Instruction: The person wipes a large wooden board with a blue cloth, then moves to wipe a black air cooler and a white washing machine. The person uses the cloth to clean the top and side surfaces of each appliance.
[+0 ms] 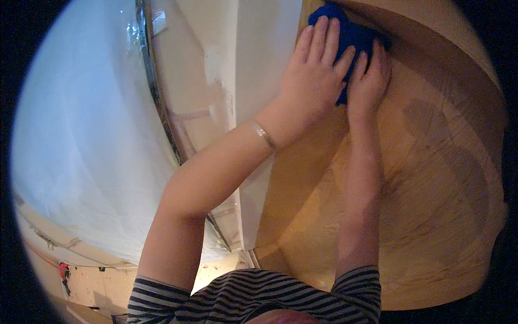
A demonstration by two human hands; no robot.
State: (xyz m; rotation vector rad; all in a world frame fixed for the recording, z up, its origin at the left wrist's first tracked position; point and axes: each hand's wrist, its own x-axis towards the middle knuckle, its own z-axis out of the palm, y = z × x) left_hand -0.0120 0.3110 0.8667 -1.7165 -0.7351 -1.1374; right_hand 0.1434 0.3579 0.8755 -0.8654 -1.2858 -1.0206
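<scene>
A bunched dark blue cloth (358, 34) lies against a tan surface in the upper part of the view, close to where a pale panel ends. My left hand (312, 79) presses on it from the left, fingers extended and spread over the fabric. From the right, my right hand (369, 83) rests its fingers along the cloth's edge. The two hands are side by side, and part of the cloth shows between them. A narrow band or bracelet (263, 134) circles my left wrist. What lies under the cloth is hidden.
A pale flat panel (261, 52) runs along the left of the tan, streaked surface (429, 170). Farther left hangs translucent plastic sheeting (81, 121), its edge bordered by a dark strip (156, 95). At lower left is a small red and black object (64, 272), too small to identify.
</scene>
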